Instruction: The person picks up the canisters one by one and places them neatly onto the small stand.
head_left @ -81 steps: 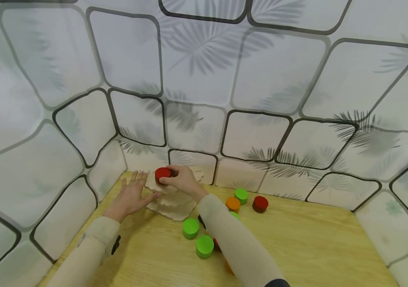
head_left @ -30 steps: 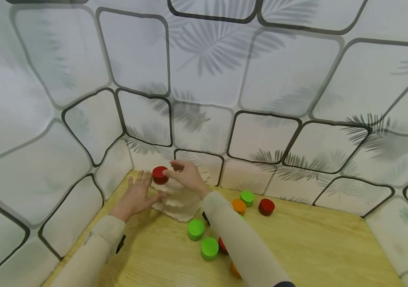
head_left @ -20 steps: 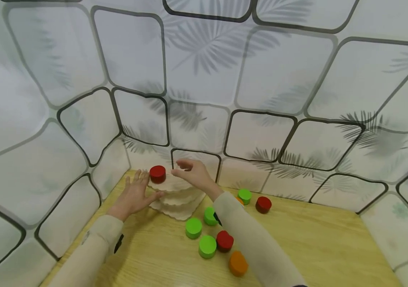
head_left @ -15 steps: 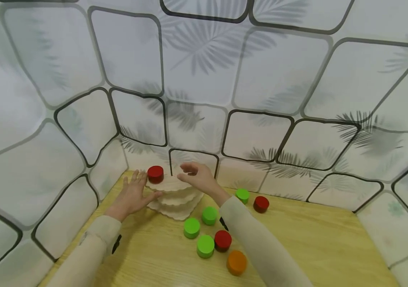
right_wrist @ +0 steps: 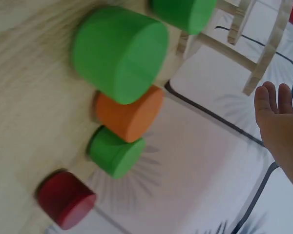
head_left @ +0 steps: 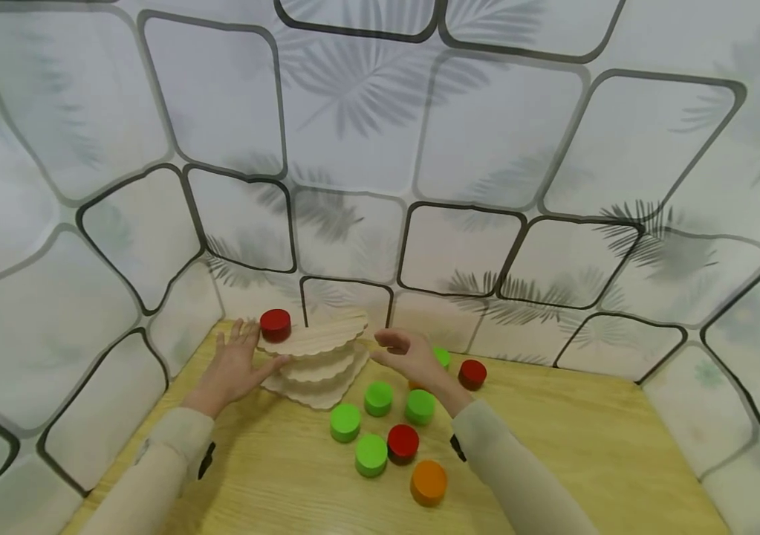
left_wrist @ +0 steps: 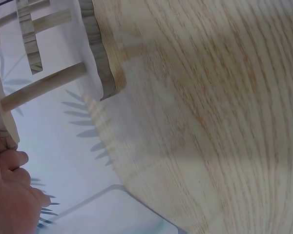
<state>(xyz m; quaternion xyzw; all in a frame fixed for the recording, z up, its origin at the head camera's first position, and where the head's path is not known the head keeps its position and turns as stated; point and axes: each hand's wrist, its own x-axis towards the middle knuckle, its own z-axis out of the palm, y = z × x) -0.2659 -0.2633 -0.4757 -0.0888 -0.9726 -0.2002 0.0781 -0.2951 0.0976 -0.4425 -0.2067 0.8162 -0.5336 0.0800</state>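
Observation:
A wooden stand (head_left: 316,371) of three scalloped tiers joined by dowels stands in the far left corner. On the left end of its top tier (head_left: 322,338) sits a red cylinder block (head_left: 275,325). My left hand (head_left: 231,369) rests against the stand's left side, fingers extended beside the red block and thumb along the tier edge. In the left wrist view, the fingertips (left_wrist: 22,158) lie at the edge of the upper tier. My right hand (head_left: 413,362) is off the stand's right end, fingers loosely bent and holding nothing. The right wrist view shows this hand (right_wrist: 283,117) near a tier's tip.
Several green blocks (head_left: 371,455), a red block (head_left: 403,443) and an orange block (head_left: 429,483) stand on the wooden table (head_left: 553,446) before the stand. Another red block (head_left: 472,374) is farther right. Patterned white walls (head_left: 453,253) enclose the back and sides.
The right hand has let go of the red block on the top tier and drawn away to the right. The left hand stays at the stand. The view has shifted slightly.

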